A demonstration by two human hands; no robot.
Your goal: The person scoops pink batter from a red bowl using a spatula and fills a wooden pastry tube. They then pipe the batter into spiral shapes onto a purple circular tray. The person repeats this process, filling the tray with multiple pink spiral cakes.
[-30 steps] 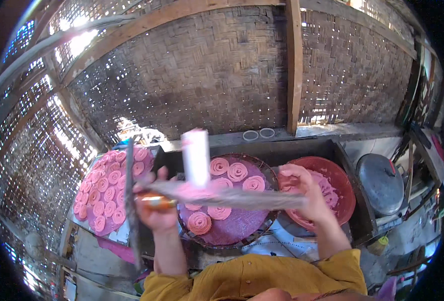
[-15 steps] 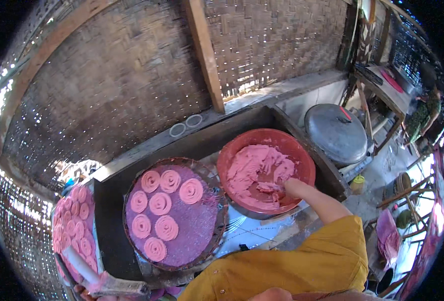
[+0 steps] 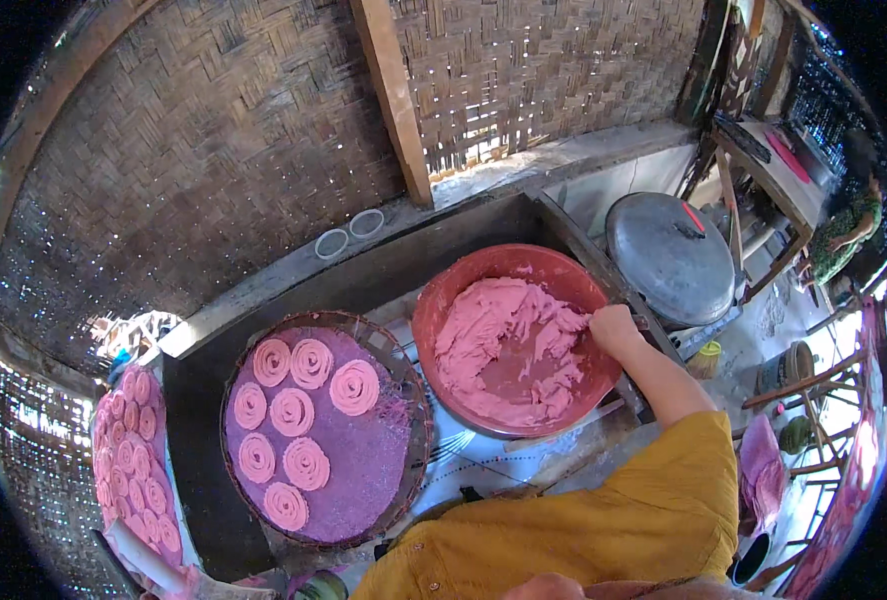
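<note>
My right hand (image 3: 615, 332) is at the right inner side of a red plastic basin (image 3: 425, 330), its fingers curled closed. What they grip is hidden, though a small dark bit shows beside the knuckles. Soft pink dough (image 3: 493, 330) lies smeared around the basin in a ring, with the red bottom showing in the middle. Left of the basin is a round woven tray (image 3: 353, 480) covered in purple, bearing several pink dough coils (image 3: 353, 387) on its left and upper parts. A pale tube-shaped press (image 3: 148, 560) juts in at the lower left; my left hand is not seen.
A dark wooden trough (image 3: 208, 450) surrounds the tray and basin. Another tray of pink coils (image 3: 133, 460) stands far left. Two rings (image 3: 331, 243) lie on the back ledge. A large metal lid (image 3: 668, 255) sits right of the trough. Another person's arm (image 3: 856, 235) shows far right.
My right hand has moved from the dough up and right to the basin's side. The view has shifted slightly, and the fingers at the lower left have left the picture.
</note>
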